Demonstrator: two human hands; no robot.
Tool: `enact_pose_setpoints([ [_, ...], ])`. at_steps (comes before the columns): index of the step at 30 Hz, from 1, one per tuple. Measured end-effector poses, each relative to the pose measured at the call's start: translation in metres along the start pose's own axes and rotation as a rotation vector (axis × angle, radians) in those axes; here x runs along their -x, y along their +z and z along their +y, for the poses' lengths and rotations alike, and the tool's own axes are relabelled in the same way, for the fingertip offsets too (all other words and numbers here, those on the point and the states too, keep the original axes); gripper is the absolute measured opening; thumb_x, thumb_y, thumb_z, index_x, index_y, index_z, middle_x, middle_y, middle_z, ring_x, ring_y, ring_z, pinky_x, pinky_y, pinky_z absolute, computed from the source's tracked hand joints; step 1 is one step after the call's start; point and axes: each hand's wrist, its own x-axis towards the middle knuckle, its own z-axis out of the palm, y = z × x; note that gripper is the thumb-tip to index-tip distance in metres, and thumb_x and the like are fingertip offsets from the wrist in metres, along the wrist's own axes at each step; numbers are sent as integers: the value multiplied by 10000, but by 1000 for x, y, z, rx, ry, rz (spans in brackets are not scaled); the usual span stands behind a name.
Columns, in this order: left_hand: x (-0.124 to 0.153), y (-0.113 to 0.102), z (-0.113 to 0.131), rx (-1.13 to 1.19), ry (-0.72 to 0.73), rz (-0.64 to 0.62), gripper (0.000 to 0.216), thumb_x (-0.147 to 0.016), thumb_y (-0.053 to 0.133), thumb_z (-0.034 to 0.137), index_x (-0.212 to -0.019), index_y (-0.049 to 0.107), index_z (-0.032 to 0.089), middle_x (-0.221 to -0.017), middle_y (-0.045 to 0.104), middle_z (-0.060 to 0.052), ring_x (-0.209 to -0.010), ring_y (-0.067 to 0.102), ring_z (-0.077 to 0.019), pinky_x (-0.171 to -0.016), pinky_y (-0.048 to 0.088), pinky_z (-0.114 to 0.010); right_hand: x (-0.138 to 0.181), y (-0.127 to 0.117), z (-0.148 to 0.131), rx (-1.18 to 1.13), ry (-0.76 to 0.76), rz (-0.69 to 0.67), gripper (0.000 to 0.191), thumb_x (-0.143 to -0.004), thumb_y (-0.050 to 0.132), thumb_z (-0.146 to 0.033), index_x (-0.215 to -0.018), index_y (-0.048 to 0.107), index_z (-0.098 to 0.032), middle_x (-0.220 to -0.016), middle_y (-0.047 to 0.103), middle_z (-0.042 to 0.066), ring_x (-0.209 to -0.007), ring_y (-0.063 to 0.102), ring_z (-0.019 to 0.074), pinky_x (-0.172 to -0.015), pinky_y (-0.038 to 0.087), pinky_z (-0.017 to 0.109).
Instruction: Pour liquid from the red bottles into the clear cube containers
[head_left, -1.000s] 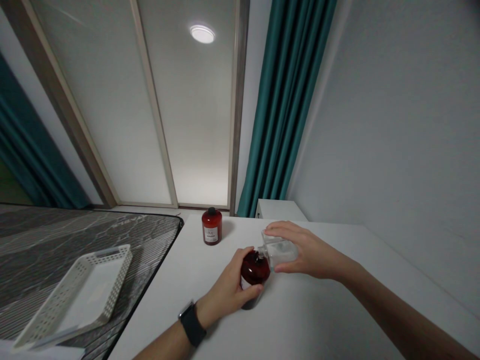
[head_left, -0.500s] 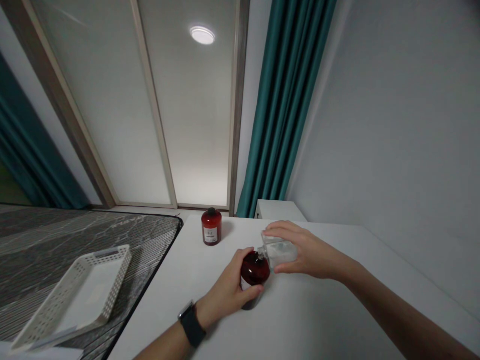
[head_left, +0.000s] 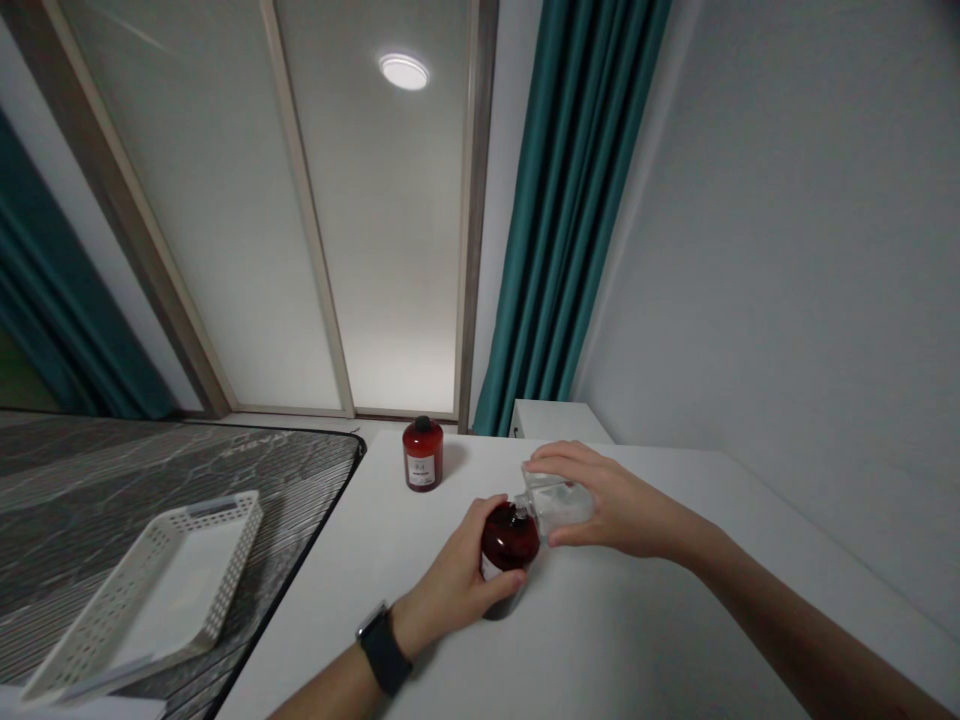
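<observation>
The left hand had its fingers curled around a dark red bottle on the near part of the white bench. The right hand held a clear bottle in its fingers, tipped on its side, its neck at the dark red bottle's top. A second red bottle stood far and left on the bench. A white basket lay further left.

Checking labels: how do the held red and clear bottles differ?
The red bottle is dark red, the clear bottle colourless. The red bottle is roughly upright, the clear bottle tipped sideways, neck at the red one's mouth. The left hand holds the red bottle, the right hand the clear one.
</observation>
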Motion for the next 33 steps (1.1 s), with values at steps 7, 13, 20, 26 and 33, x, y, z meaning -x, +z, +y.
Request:
enact_pose_setpoints([
  [7,0,1,1,6,-18,-7,735,-788,709,201,-1421,335,216,-1378,472,-120,-1275,475,-302,-1114,354,-486,-1,-1,0,-24,-6,-13,676,-712,851,-420,-1308,586,-238,-1336,577,100,-1275,497,280,-1109,408,457],
  [13,0,1,0,4,-8,-8,738,-785,711,199,-1418,333,226,-1384,462,-111,-1280,466,-296,-1120,343,-480,-1,-2,-2,-27,-9,-28,646,-727,839,-404,-1294,576,-241,-1318,577,96,-1264,496,274,-1109,402,452],
  [20,0,0,-2,-4,2,-24,749,-795,727,222,-1426,324,233,-1382,467,-108,-1275,471,-295,-1115,350,-473,0,-5,-7,-55,-16,-31,608,-731,807,-308,-1285,563,-246,-1303,571,82,-1257,498,259,-1111,396,438],
  [26,0,0,-3,2,18,-38,749,-808,728,257,-1432,314,237,-1393,462,-111,-1290,462,-298,-1121,344,-471,-1,-6,-7,-54,-34,-50,609,-728,800,-288,-1282,551,-243,-1301,570,83,-1251,497,255,-1117,386,435],
  [33,-1,-1,-2,8,12,-34,752,-794,734,235,-1425,326,239,-1386,469,-102,-1282,471,-291,-1119,347,-457,0,-6,-7,-59,-27,-41,589,-715,796,-291,-1249,551,-242,-1292,580,81,-1251,500,261,-1107,390,442],
])
